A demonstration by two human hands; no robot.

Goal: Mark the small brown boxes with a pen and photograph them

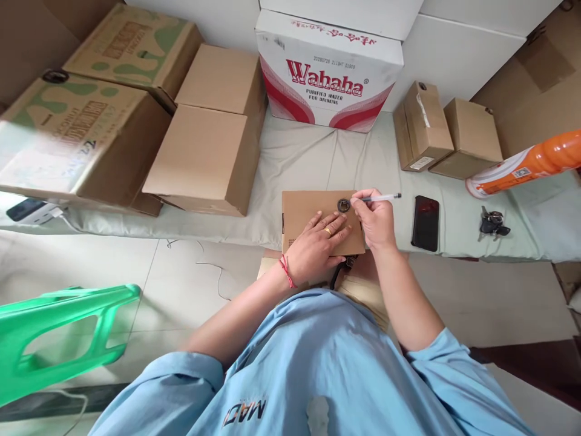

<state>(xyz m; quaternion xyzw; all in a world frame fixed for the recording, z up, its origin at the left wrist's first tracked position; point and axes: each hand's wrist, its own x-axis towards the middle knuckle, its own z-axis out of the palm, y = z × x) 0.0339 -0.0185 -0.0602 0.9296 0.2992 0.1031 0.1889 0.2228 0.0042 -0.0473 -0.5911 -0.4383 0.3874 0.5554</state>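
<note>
A small brown cardboard box lies at the near edge of a cloth-covered surface. My left hand rests flat on the box top, fingers stretched out, a ring on one finger and a red cord at the wrist. My right hand is closed round a white pen, its tip held near a small dark round thing at the box's far right corner.
A black phone and a bunch of keys lie to the right, an orange-and-white bottle beyond them. Cardboard boxes stand left, a Wahaha water carton behind, small boxes right. A green plastic stool stands lower left.
</note>
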